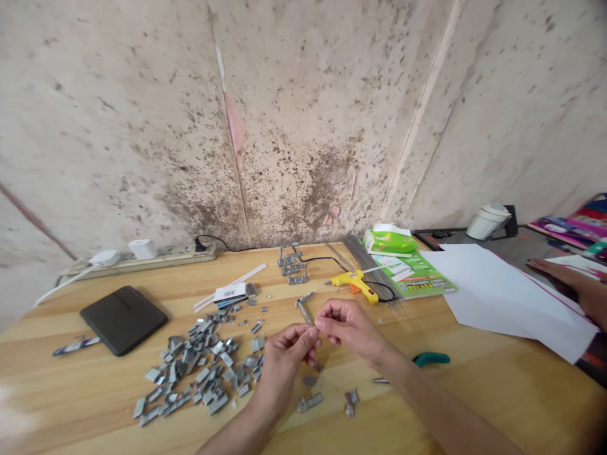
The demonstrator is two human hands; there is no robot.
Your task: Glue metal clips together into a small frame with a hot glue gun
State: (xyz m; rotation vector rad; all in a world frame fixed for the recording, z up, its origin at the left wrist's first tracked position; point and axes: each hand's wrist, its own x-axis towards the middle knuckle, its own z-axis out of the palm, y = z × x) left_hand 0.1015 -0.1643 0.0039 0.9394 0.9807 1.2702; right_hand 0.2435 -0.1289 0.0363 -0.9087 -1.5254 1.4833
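Observation:
My left hand point(287, 354) and my right hand point(346, 319) meet above the table, thumbs and fingers pinched together. Whatever lies between the fingertips is too small and covered to make out. A thin grey angled piece point(303, 308) shows just beyond them; I cannot tell whether it is held or lies behind. To the left of my left hand spreads a heap of small flat grey pieces point(203, 363). Below my hands are a few loose grey parts point(310, 402) and a small brownish-grey part point(351, 402). Pliers with a green handle point(431, 359) lie partly behind my right forearm.
Farther back are grey assembled pieces point(290, 264), a yellow glue gun point(355, 284), thin grey rods point(367, 256) and a green tissue pack point(389, 241). Left stand a black tablet point(123, 319) and power strip point(175, 258). Another person's hand point(564, 278) rests near white sheets point(507, 297).

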